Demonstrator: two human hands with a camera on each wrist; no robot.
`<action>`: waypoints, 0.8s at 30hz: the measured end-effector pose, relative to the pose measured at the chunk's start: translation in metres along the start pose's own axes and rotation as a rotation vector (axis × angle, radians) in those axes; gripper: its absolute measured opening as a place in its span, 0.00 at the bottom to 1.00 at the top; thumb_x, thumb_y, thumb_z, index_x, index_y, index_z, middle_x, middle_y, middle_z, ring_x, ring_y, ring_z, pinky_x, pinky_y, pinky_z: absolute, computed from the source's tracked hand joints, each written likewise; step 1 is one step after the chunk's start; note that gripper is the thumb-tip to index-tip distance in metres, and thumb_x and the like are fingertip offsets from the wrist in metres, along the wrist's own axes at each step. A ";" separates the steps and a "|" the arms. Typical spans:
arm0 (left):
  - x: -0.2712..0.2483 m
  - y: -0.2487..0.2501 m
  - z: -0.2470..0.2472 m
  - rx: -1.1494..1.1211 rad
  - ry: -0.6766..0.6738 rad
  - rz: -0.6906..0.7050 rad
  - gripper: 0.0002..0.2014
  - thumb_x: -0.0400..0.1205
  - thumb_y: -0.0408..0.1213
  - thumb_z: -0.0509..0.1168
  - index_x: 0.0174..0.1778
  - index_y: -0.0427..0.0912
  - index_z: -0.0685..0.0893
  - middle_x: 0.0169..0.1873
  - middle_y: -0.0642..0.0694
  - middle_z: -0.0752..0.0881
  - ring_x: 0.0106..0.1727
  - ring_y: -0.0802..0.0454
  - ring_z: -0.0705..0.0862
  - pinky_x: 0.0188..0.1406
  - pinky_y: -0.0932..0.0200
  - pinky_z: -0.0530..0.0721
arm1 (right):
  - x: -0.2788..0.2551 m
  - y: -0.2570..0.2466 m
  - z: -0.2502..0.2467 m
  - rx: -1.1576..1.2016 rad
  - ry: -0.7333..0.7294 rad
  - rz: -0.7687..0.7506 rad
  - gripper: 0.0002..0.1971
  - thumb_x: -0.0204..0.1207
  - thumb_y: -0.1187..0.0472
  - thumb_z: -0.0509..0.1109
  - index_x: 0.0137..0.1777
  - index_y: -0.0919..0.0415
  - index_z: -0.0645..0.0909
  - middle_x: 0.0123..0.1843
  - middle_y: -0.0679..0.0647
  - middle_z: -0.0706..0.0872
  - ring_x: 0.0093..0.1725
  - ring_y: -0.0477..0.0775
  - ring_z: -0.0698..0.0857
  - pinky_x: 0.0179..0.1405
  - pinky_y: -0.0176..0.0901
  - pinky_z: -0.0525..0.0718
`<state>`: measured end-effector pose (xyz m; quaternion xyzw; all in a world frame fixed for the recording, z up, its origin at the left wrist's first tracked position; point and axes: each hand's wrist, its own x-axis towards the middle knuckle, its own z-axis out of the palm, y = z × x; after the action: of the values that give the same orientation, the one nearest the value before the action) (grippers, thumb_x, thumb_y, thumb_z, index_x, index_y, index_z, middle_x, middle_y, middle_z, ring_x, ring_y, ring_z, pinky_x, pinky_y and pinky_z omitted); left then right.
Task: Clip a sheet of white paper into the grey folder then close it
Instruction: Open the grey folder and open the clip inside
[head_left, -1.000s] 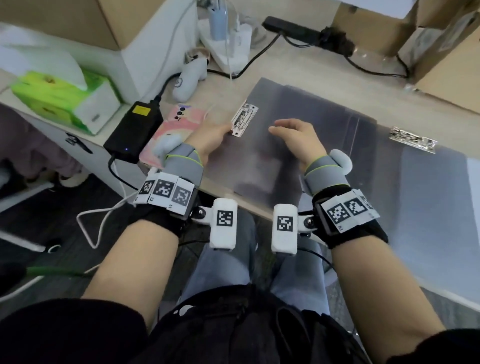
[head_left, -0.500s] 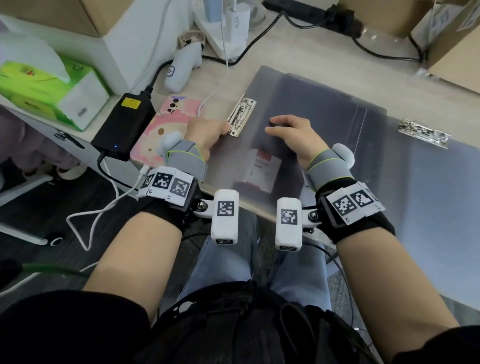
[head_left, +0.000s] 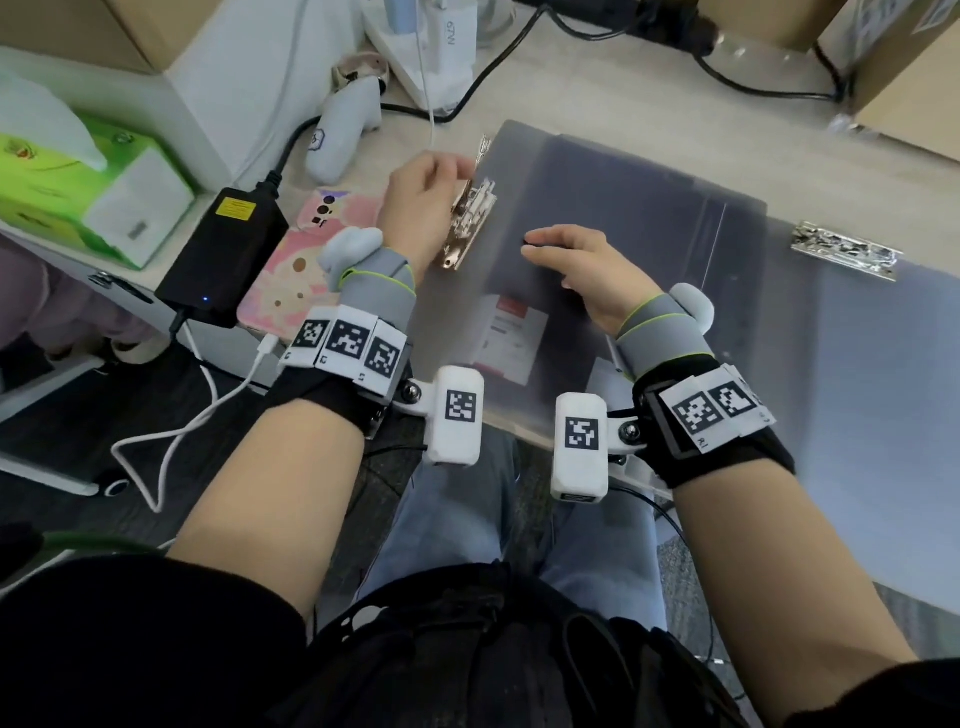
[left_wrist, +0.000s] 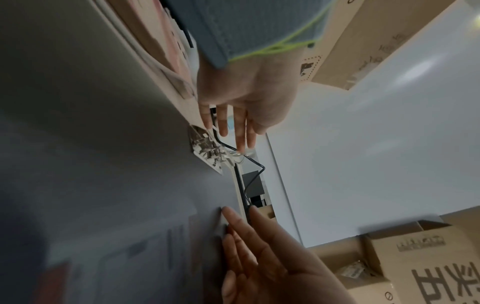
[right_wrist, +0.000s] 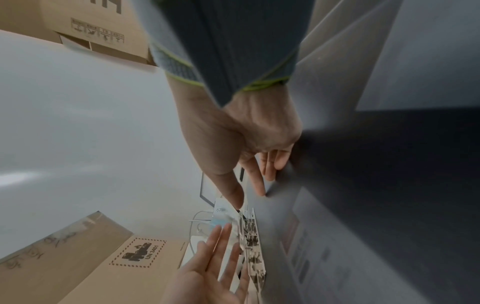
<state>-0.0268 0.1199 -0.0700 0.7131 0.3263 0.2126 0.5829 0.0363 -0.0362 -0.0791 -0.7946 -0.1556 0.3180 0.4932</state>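
The grey translucent folder (head_left: 649, 218) lies flat on the desk. A metal clip (head_left: 470, 218) sits at its left edge with its lever tilted up. My left hand (head_left: 431, 197) reaches the clip from the left, straight fingers (left_wrist: 241, 131) touching the lever of the clip (left_wrist: 207, 150). My right hand (head_left: 576, 260) lies on the folder cover just right of the clip, its fingers (right_wrist: 259, 181) straight and pressing down. A card with a red band (head_left: 511, 332) shows through the cover. A second metal clip (head_left: 844, 252) lies on a paler sheet (head_left: 883, 415) to the right.
Left of the folder lie a pink phone (head_left: 296, 260), a black power adapter (head_left: 223, 249) with cables and a green tissue box (head_left: 93, 192). A white controller (head_left: 343, 130) and cardboard boxes (head_left: 893, 62) stand behind. The desk's front edge runs just under my wrists.
My left hand has moved up along the clip and the clip's lever has come up from lying flat. My right hand stays pressed on the folder cover.
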 end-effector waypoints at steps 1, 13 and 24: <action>0.001 0.002 0.002 0.037 -0.037 0.003 0.13 0.83 0.38 0.55 0.41 0.49 0.85 0.43 0.54 0.86 0.42 0.64 0.81 0.54 0.64 0.78 | 0.000 0.000 0.000 0.001 -0.001 0.003 0.16 0.78 0.57 0.68 0.66 0.58 0.81 0.77 0.53 0.67 0.65 0.43 0.72 0.42 0.23 0.69; -0.027 0.021 0.026 0.166 -0.121 0.206 0.17 0.76 0.24 0.57 0.54 0.43 0.85 0.51 0.53 0.84 0.47 0.65 0.78 0.41 0.86 0.71 | -0.024 -0.006 -0.026 0.253 0.013 0.035 0.07 0.80 0.60 0.66 0.57 0.55 0.78 0.53 0.51 0.81 0.51 0.47 0.81 0.42 0.32 0.80; -0.077 0.043 0.115 0.221 -0.398 0.284 0.15 0.74 0.26 0.61 0.50 0.44 0.88 0.49 0.51 0.87 0.53 0.58 0.81 0.63 0.64 0.76 | -0.083 0.046 -0.108 0.171 0.407 0.045 0.05 0.75 0.64 0.69 0.50 0.57 0.80 0.36 0.49 0.82 0.31 0.48 0.81 0.31 0.37 0.80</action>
<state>0.0071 -0.0194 -0.0485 0.8388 0.1233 0.1110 0.5186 0.0421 -0.1776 -0.0569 -0.8009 -0.0076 0.1742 0.5728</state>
